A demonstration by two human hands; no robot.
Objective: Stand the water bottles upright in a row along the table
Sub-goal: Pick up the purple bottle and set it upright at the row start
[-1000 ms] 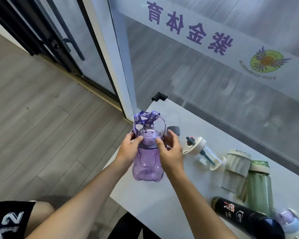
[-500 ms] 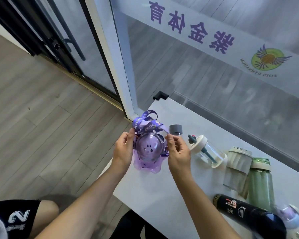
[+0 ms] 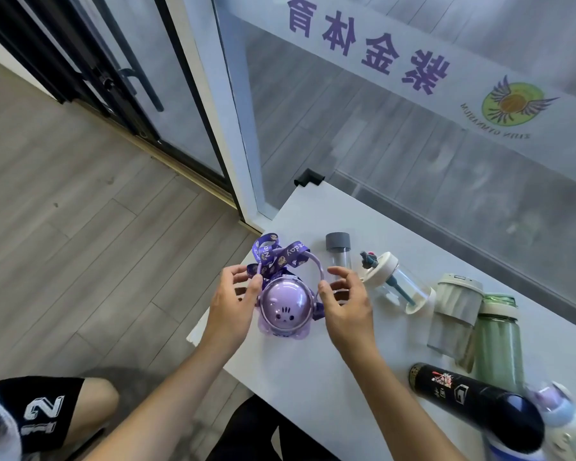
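Observation:
The purple dome-lidded bottle (image 3: 285, 311) stands upright near the left end of the white table (image 3: 306, 374), its patterned strap (image 3: 281, 256) bunched behind the lid. My left hand (image 3: 231, 304) pinches the strap and handle at the bottle's left side. My right hand (image 3: 345, 302) is spread on the other side, its thumb touching the handle loop. A clear bottle with a grey cap (image 3: 338, 256) stands upright just behind. Lying on their sides are a clear straw bottle (image 3: 396, 287), a frosted cup (image 3: 453, 314), a green bottle (image 3: 497, 341) and a black bottle (image 3: 473, 404).
A white and lilac bottle (image 3: 566, 424) lies blurred at the bottom right corner. The table's left edge runs just beside the purple bottle, with wood floor (image 3: 80, 244) below. A glass wall (image 3: 396, 144) backs the table. My knee (image 3: 90, 404) shows at lower left.
The purple bottle went from tilted in both hands to standing upright on the table. My right hand's fingers have spread away from it and the left has slid up to the strap.

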